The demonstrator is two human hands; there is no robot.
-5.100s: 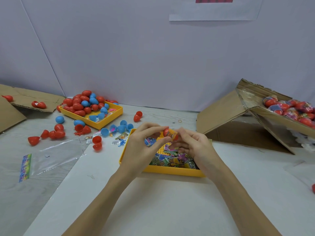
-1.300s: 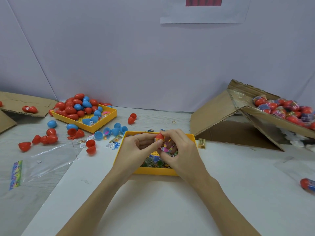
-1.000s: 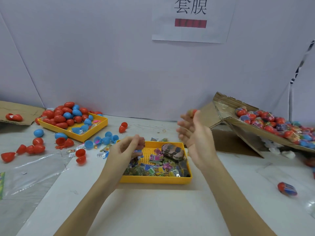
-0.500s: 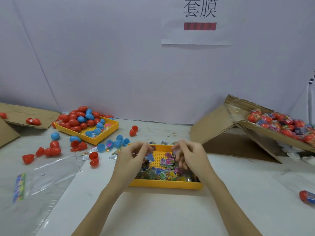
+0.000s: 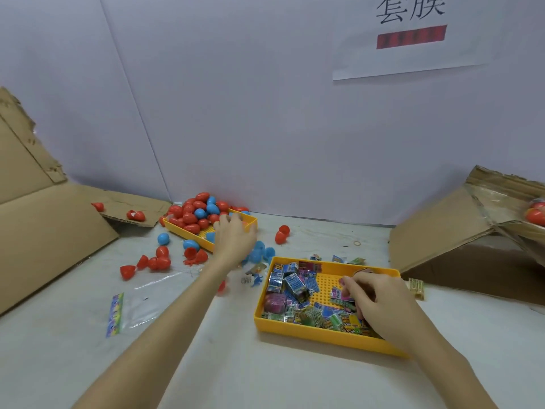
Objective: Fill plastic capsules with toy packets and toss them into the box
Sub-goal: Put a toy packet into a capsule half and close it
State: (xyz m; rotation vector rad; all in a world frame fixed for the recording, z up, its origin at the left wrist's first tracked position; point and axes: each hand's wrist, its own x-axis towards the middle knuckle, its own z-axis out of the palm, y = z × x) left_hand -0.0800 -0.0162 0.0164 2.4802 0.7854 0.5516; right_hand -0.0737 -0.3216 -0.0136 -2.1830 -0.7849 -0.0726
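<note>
Head view: left hand [image 5: 234, 242] stretched over the far yellow tray [image 5: 250, 222] of red and blue capsules [image 5: 193, 212], fingers spread, holding nothing visible. Right hand [image 5: 374, 302] curled, fingertips pinching a toy packet [image 5: 342, 293] inside the near yellow tray [image 5: 318, 335] on the worktop [image 5: 265, 379]. Cardboard box [image 5: 460, 219] at far right with filled capsules inside.

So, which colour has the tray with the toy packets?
Yellow; the tray shows best in the head view, the only one.

I see red and blue plastic egg capsules [image 5: 198, 212] heaped in a yellow tray [image 5: 249, 222]. Nearer yellow perforated tray [image 5: 312, 333]: blue, green, pink printed toy packets [image 5: 295, 286]. Brown cardboard box [image 5: 460, 228]. White paper sign [image 5: 413, 59], black characters, red bar.
</note>
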